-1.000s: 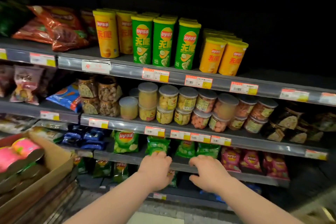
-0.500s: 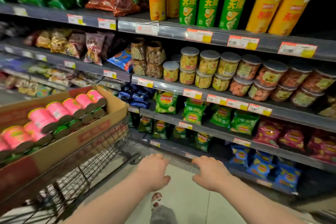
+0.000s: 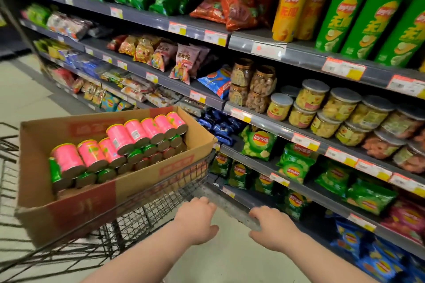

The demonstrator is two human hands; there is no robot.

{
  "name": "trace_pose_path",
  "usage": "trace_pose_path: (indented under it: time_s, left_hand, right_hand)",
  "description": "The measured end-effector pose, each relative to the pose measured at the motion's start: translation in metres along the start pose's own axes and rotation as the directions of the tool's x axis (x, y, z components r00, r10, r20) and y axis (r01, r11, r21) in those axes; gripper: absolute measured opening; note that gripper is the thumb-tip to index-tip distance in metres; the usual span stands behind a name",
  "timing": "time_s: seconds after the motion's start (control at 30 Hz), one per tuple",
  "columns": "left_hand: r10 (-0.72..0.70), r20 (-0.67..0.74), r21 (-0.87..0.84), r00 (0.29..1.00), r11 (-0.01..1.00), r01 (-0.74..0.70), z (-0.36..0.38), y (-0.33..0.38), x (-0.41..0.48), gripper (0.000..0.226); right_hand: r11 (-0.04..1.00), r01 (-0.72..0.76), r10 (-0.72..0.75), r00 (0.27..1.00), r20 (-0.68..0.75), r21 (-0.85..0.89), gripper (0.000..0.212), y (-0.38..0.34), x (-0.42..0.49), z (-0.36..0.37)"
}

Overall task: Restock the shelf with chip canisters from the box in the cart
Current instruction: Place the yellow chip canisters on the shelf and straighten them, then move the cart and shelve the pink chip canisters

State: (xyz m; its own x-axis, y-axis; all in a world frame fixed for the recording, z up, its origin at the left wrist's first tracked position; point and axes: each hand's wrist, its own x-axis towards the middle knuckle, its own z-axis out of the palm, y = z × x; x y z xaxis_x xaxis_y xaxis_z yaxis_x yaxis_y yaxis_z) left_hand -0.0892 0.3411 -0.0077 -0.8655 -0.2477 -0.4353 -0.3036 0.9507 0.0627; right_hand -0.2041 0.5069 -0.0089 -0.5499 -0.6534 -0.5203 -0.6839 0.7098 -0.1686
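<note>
A cardboard box sits in a black wire cart at the left. Several pink chip canisters lie on their sides in it, over a layer of green ones. Upright yellow canisters and green canisters stand on the upper shelf at the right. My left hand hovers just right of the cart's near corner, fingers loosely curled and holding nothing. My right hand hangs beside it in front of the bottom shelf, also holding nothing.
Shelves run from far left to near right. They hold snack bags, clear plastic jars and green chip bags. Blue bags fill the lowest shelf. Pale floor lies under my hands.
The view has swung left and down, so the cart and box now sit near the middle left. Both hands stay low in front of me, holding nothing.
</note>
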Motion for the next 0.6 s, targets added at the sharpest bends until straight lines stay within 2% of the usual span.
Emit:
trace_pose_path:
  time_s: [0.27, 0.37, 0.53, 0.6]
  left_hand:
    - [-0.117, -0.14, -0.109, 0.983, 0.989, 0.102, -0.027, -0.137, -0.001, 0.038]
    - [-0.152, -0.155, -0.141, 0.976, 0.981, 0.13, -0.031, -0.184, -0.002, 0.039]
    - [-0.211, -0.148, -0.149, 0.966, 0.97, 0.189, -0.034, -0.251, -0.008, 0.046]
    - [-0.24, -0.136, -0.163, 0.961, 0.962, 0.217, -0.032, -0.271, -0.01, 0.047]
  right_hand:
    - [0.992, 0.104, -0.102, 0.994, 0.028, -0.071, 0.046, -0.126, 0.088, -0.034]
    - [0.985, 0.153, -0.151, 0.988, 0.029, -0.084, 0.041, -0.166, 0.117, -0.045]
    - [0.975, 0.209, -0.206, 0.978, 0.04, -0.074, 0.051, -0.221, 0.15, -0.056]
    - [0.968, 0.23, -0.226, 0.973, 0.051, -0.097, 0.049, -0.237, 0.158, -0.059]
